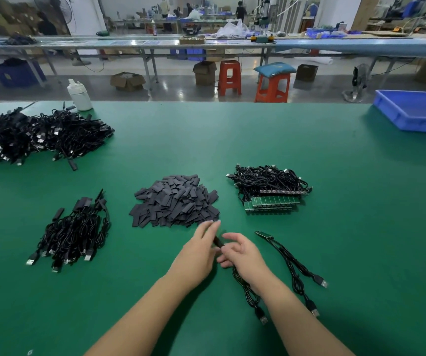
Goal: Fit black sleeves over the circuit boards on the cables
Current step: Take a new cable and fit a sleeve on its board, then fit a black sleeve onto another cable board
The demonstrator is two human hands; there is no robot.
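Note:
A heap of flat black sleeves [176, 201] lies mid-table. To its right sits a bundle of black cables with bare green circuit boards [271, 199]. A smaller pile of sleeved cables [76, 229] lies at the left. My left hand [199, 250] and my right hand [240, 251] meet just below the sleeve heap, pinching one black sleeved piece [218, 242] between them. Its cable [248, 289] trails back under my right wrist. Two more cables [291, 265] lie to the right, one with a bare board end at the top.
A large heap of black cables [34, 137] fills the far left of the green table [361, 227]. A white bottle [79, 95] stands at the far edge. A blue plastic tray [414, 111] sits at the far right corner.

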